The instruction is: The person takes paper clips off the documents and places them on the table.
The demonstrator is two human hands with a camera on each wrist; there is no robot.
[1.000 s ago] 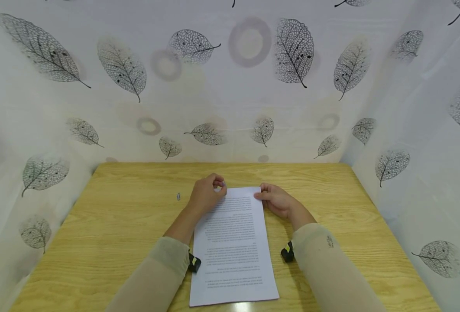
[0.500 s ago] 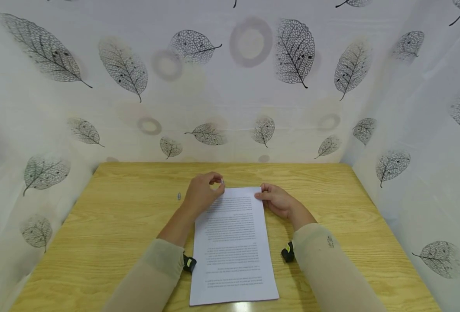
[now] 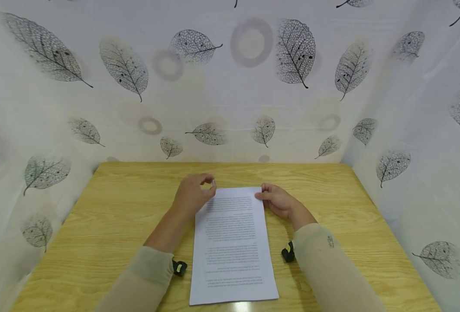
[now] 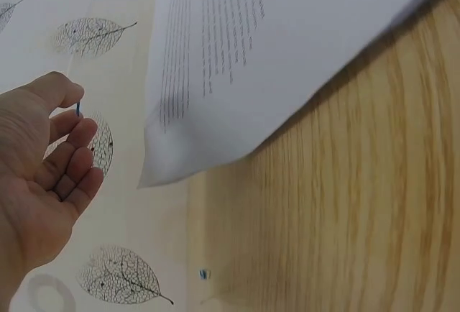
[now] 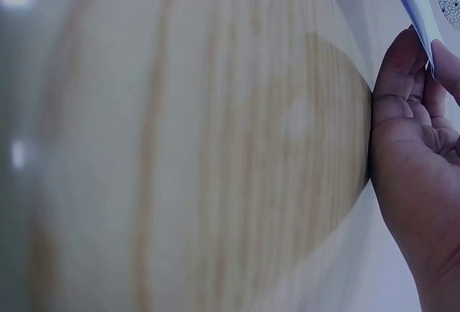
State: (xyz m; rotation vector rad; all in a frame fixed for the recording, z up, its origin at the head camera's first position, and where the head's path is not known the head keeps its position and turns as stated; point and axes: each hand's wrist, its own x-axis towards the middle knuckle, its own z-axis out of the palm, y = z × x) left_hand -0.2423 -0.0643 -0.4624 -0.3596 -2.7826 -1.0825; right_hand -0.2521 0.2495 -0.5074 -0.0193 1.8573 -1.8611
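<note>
A stack of printed paper (image 3: 234, 251) lies lengthwise on the wooden table. My right hand (image 3: 278, 201) pinches its far right corner between thumb and fingers; the right wrist view shows the paper's edge (image 5: 420, 3) in that grip. Just off the far left corner, my left hand (image 3: 192, 193) pinches a small paper clip (image 4: 78, 108) between thumb and index finger. It looks thin and blue in the left wrist view, and the other fingers curl loosely below. A second small clip (image 4: 205, 274) lies on the table, hidden behind my left hand in the head view.
The wooden table (image 3: 97, 242) extends to both sides of the paper. A pale curtain (image 3: 230, 95) with a leaf print hangs behind it and along the left and right sides. Black wrist cameras (image 3: 179, 268) sit at both cuffs.
My left hand has moved left, away from the paper's far edge, with the paper clip still pinched. It now covers the loose clip in the head view. My right hand stays put.
</note>
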